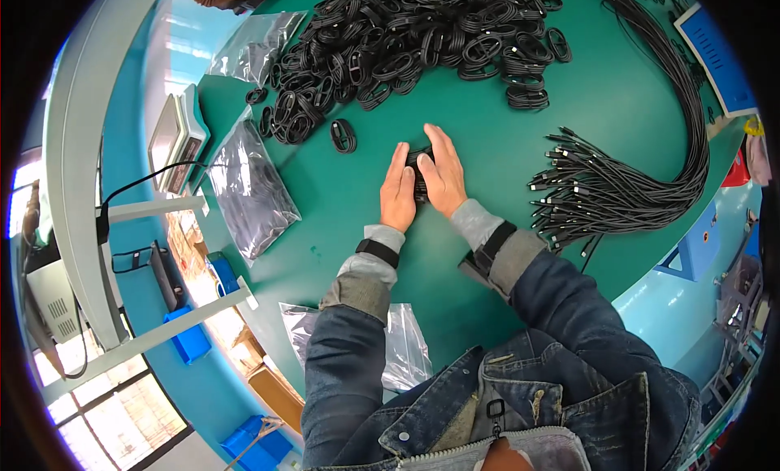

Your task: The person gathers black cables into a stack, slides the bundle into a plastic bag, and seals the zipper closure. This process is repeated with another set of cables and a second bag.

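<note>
Black coiled cable bundle sits pressed between our left hand and right hand, both flat with fingers extended, clamped against it from either side on the green counter. Just ahead of our fingertips lies a single black cable coil, and farther ahead a large heap of black coiled cables. Right of our right hand fans a sheaf of straight black cables. Left of our left hand lies a clear plastic bag.
</note>
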Demonstrator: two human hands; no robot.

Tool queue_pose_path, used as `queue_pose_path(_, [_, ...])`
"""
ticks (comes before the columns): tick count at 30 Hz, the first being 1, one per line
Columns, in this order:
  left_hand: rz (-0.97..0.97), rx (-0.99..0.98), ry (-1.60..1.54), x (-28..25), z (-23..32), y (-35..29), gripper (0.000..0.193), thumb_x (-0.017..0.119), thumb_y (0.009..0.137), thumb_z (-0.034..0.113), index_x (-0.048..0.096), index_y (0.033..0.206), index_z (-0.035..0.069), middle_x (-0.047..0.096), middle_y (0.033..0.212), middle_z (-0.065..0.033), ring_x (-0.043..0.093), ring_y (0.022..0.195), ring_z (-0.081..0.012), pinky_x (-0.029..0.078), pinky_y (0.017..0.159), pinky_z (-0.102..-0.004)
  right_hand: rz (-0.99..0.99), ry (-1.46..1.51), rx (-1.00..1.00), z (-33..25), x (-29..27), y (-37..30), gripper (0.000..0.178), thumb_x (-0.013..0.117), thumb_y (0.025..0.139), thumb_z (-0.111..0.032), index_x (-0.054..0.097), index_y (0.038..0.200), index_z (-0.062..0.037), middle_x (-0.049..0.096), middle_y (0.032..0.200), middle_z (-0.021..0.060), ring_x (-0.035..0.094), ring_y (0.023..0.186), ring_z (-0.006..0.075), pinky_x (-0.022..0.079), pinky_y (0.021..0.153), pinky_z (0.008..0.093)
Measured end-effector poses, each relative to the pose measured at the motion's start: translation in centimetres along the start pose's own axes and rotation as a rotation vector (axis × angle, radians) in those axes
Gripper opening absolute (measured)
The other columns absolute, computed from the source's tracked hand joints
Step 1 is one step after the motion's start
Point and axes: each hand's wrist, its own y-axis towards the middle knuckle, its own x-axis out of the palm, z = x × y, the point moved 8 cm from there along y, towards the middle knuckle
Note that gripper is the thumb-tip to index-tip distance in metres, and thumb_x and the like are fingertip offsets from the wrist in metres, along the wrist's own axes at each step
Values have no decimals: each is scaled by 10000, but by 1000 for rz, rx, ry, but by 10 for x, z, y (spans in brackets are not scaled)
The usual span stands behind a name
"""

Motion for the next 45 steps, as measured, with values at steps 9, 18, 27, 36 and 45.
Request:
queue_pose_path(9, [41, 156, -37, -13, -6, 8, 219, 455, 887, 96, 568, 1050, 2, 593, 1047, -125, 551, 980, -194, 407, 886, -285, -470, -503, -266, -25, 12, 2, 804, 718, 614, -281, 325, 1250, 14, 401, 1202, 219, 359, 1143, 392, 318, 969, 426])
queue_pose_path(18, [154, 42, 70, -12, -12, -17, 177, 491, 859, 130, 564, 980, 24, 586, 989, -146, 565, 914, -295, 438, 822, -347, -533, -599, -234, -24, 21, -9, 707, 750, 516, -179, 406, 1112, -17, 448, 1012, 172, 433, 964, 352, 387, 818, 430])
queue_pose_path(27, [442, 99, 475, -68, 80, -191, 433, 666, 737, 239, 496, 1068, 19, 524, 1006, -156, 501, 925, -313, 394, 798, -390, -568, -661, -280, -26, -18, -52, 667, 749, 531, -158, 424, 1094, -8, 461, 1020, 182, 431, 953, 361, 383, 840, 431])
queue_pose_path(36, [486, -298, 931, -78, 15, -407, 497, 721, 657, 211, 485, 1059, 38, 513, 958, -130, 485, 884, -312, 381, 761, -389, -1070, 670, 1023, -72, -29, -216, 580, 696, 653, -127, 415, 1143, 5, 505, 1061, 109, 498, 976, 245, 413, 857, 339])
queue_pose_path(45, [660, -24, 595, -87, 25, -426, 227, 639, 703, 28, 563, 916, 22, 540, 778, -115, 550, 643, -279, 445, 564, -344, -1143, -564, -544, -151, 35, -292, 609, 693, 630, -114, 404, 1153, 7, 468, 1070, 179, 494, 979, 326, 416, 848, 352])
